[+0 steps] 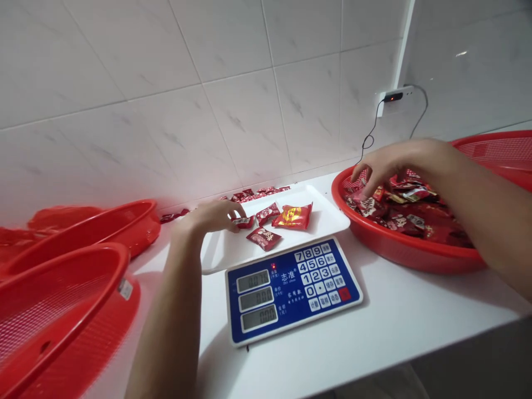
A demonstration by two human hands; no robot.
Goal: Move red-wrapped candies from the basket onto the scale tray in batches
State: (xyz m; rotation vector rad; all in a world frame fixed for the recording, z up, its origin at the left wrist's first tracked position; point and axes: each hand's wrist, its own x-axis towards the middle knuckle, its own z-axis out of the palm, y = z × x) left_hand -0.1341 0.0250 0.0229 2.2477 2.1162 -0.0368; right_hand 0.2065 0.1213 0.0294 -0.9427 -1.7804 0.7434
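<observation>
My left hand (218, 215) is over the white weighing tray (299, 235), thumb and finger closed around the end of a small dark red snack packet (244, 223). Beside that packet lie two more dark red packets, one farther back (268, 213) and one nearer me (264, 238). A larger bright red packet with gold print (293, 216) rests to their right. My right hand (379, 166) reaches down into a red plastic basket (390, 244) heaped with mixed wrapped snacks (401, 213). Its fingers are spread, the tips touching the packets near the left rim.
The scale's blue keypad panel (295, 291) faces me, its displays lit. Two red baskets, one behind (141, 219) and one in front (124, 266), stand at left. Several small packets (257, 194) line the tiled wall. A plugged-in adapter (393, 97) trails a thin cable.
</observation>
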